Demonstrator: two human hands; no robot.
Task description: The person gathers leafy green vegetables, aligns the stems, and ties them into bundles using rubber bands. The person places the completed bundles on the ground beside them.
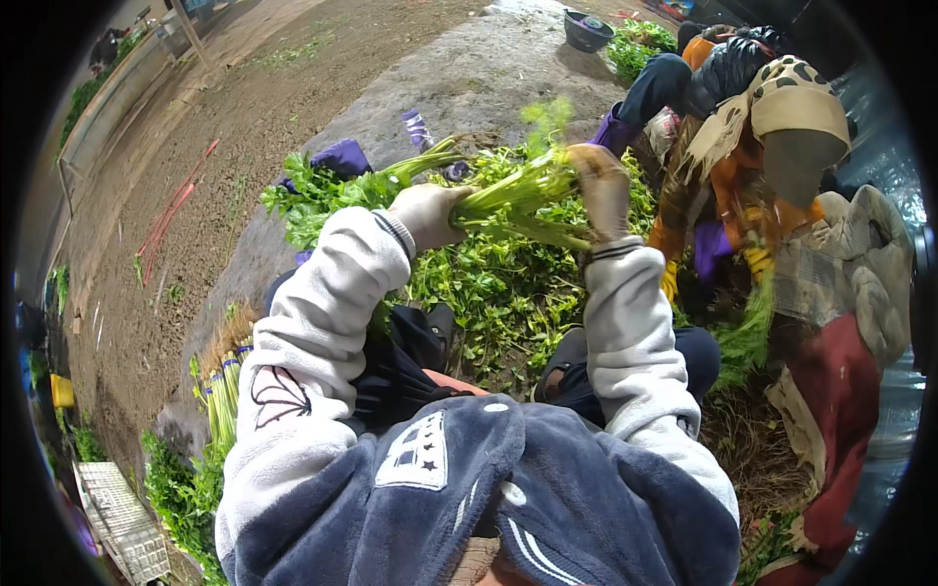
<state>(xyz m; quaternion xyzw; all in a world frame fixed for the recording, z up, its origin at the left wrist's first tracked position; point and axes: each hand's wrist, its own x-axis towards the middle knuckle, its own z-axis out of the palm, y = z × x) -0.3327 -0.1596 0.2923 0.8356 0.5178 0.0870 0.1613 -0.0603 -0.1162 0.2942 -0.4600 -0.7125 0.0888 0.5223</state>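
Observation:
My left hand is closed around a bunch of celery, whose leaves hang out past the wrist side while the stalks point right. At the other end of the stalks, my right hand has its fingers curled at the stem ends; it is blurred, and whether it grips a stalk is unclear. Below both hands lies a heap of loose green leaves and stems, between my feet. A roll of purple tape or ribbon stands just beyond the bunch.
At the right a co-worker in yellow gloves bends over more greens. Tied celery bundles with roots lie at my left. A black bucket stands far ahead, a white plastic crate at lower left, red strips on the soil.

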